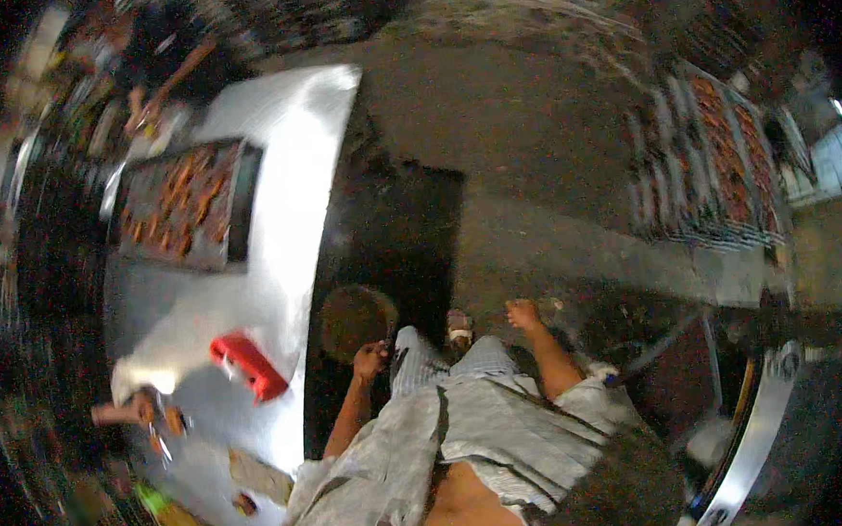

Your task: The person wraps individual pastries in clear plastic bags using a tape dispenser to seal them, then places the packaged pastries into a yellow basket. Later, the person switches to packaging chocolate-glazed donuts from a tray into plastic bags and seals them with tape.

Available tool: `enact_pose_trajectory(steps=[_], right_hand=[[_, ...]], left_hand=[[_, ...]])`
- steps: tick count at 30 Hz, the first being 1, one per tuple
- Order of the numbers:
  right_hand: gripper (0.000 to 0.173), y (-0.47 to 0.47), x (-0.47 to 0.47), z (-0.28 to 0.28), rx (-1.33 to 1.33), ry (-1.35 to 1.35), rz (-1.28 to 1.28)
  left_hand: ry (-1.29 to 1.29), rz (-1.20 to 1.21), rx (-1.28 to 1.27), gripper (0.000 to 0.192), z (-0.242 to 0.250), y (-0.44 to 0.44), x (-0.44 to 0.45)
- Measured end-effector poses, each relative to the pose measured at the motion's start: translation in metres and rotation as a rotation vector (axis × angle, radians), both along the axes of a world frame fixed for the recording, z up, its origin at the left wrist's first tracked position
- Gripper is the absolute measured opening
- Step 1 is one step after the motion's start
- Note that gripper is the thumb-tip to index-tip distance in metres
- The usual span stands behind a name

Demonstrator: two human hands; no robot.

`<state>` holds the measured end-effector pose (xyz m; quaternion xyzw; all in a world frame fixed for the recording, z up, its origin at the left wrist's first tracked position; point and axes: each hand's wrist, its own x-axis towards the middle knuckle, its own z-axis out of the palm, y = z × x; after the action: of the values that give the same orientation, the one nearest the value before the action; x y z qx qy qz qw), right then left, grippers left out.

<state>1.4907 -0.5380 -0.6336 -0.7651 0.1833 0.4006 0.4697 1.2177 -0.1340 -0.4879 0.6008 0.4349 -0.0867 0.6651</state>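
My left hand hangs beside my left thigh, near the edge of a shiny metal-topped table. Its fingers are bent, and blur hides whether a small dark thing is in them. On my other side, my right hand is held out low over the floor, its fingers curled with nothing visible in them. On the table, left of my left hand, lies a red object beside a whitish cloth or bag. Farther up the table is a tray of orange-brown pieces.
At right stands a rack with trays of reddish-brown pieces. A round container sits low by the table. Another person's arm reaches in at the upper left. Blurred small items and a wooden block lie on the near tabletop.
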Motion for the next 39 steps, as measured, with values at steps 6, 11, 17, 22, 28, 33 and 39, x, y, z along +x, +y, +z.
enact_pose_trajectory(steps=[6, 11, 17, 22, 28, 33, 39], right_hand=[[0.026, 0.044, 0.025, -0.031, 0.162, 0.099, 0.128], [0.03, 0.082, 0.033, -0.027, 0.019, 0.175, 0.245], [0.03, 0.122, 0.044, -0.033, 0.1, -0.35, 0.845], [0.043, 0.15, 0.075, 0.004, -0.001, -0.295, 1.075], [0.053, 0.151, 0.093, 0.015, -0.214, -0.783, 1.536], [0.038, 0.169, 0.098, -0.054, -0.221, -0.464, 1.331], [0.034, 0.22, 0.097, -0.073, 0.203, -0.09, 0.861]], left_hand=[[-0.638, 0.067, 0.202, 0.033, 0.004, -0.025, -0.072], [0.427, 0.199, 0.074, 0.033, 0.035, -0.041, -0.079], [0.237, 0.55, -0.025, 0.027, -0.007, -0.053, -0.087], [0.17, 0.422, 0.212, 0.033, -0.027, -0.053, -0.077], [0.402, 0.657, 0.144, 0.038, 0.014, -0.056, -0.073], [0.495, 0.459, 0.287, 0.051, -0.008, -0.089, -0.103], [0.615, -0.131, 0.306, 0.051, -0.047, -0.092, -0.118]])
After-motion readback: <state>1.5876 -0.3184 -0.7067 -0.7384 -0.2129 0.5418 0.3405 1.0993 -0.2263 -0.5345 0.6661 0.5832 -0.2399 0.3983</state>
